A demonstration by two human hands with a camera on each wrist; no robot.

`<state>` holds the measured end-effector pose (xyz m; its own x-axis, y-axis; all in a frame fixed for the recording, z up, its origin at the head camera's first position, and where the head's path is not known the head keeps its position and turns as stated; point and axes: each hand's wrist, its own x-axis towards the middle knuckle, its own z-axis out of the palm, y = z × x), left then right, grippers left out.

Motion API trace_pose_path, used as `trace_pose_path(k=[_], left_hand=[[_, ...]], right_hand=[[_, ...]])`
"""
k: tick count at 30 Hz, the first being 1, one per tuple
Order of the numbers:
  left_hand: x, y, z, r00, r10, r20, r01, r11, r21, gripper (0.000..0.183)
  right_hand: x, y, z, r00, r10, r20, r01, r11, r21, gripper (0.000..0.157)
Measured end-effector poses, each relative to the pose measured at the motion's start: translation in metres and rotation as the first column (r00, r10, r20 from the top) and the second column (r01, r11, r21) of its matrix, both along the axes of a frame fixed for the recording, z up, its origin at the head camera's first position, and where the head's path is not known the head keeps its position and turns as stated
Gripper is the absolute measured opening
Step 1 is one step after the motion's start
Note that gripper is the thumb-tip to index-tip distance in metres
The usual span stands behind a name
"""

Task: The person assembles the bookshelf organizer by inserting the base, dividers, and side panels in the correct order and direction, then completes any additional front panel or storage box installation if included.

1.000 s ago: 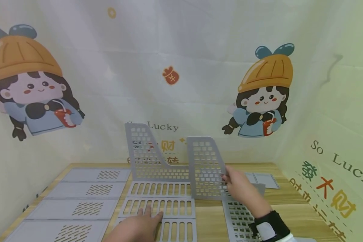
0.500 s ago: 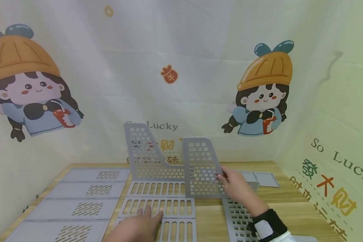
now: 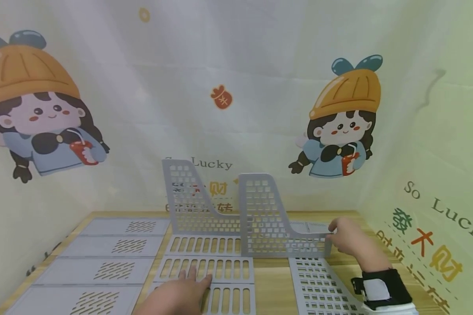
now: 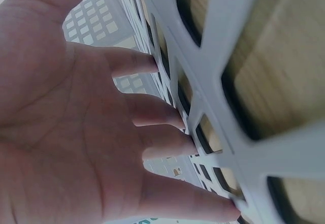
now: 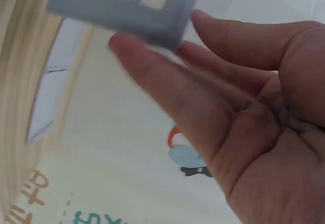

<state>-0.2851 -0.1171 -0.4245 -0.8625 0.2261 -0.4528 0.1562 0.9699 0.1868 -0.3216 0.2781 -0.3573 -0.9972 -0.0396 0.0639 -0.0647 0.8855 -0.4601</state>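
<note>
My left hand (image 3: 181, 291) lies with fingers spread on a grey slotted base panel (image 3: 205, 271); the left wrist view shows its fingertips against the slats. At the right, my right hand (image 3: 348, 238) pinches the low front end of a grey perforated file-holder divider (image 3: 262, 210). That divider stands upright, tall at its left and stepping down to the right, its lower left corner over the base's right edge. In the right wrist view thumb and fingers are around the divider's corner (image 5: 167, 26). A second, similar divider (image 3: 181, 197) stands behind it at the base's far side.
Several flat grey panels (image 3: 79, 262) with slanted slits lie in a row at the left. Another perforated panel (image 3: 319, 284) lies at the right front, and a small flat panel (image 3: 309, 227) is behind the divider. A printed curtain (image 3: 260, 131) surrounds the wooden table (image 3: 272, 284).
My right hand has shifted from the divider's sloping edge right to its low front end. The divider has moved slightly left and its tall end now sits a little higher. My left hand stays put.
</note>
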Motion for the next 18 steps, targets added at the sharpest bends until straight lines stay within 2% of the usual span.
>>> trace_pose_path(k=[4,8,12,18], left_hand=[[0.002,0.001,0.004,1.000,0.017,0.003,-0.017,1.000,0.011,0.109],[0.005,0.001,0.005,1.000,0.009,-0.001,-0.009,1.000,0.006,0.106],[0.006,0.001,0.006,1.000,0.003,-0.013,-0.003,1.000,0.008,0.107],[0.003,0.002,0.004,1.000,0.004,-0.008,-0.004,1.000,0.000,0.105]], right_hand=[[-0.003,0.006,-0.005,0.999,-0.014,-0.029,0.013,1.000,-0.019,0.019],[-0.005,0.002,-0.006,0.998,-0.027,-0.052,0.029,0.999,0.025,0.018],[-0.006,-0.010,-0.008,0.999,-0.038,-0.022,0.038,0.999,-0.032,0.018],[-0.005,-0.034,-0.013,0.997,-0.026,-0.066,0.022,0.998,-0.055,0.015]])
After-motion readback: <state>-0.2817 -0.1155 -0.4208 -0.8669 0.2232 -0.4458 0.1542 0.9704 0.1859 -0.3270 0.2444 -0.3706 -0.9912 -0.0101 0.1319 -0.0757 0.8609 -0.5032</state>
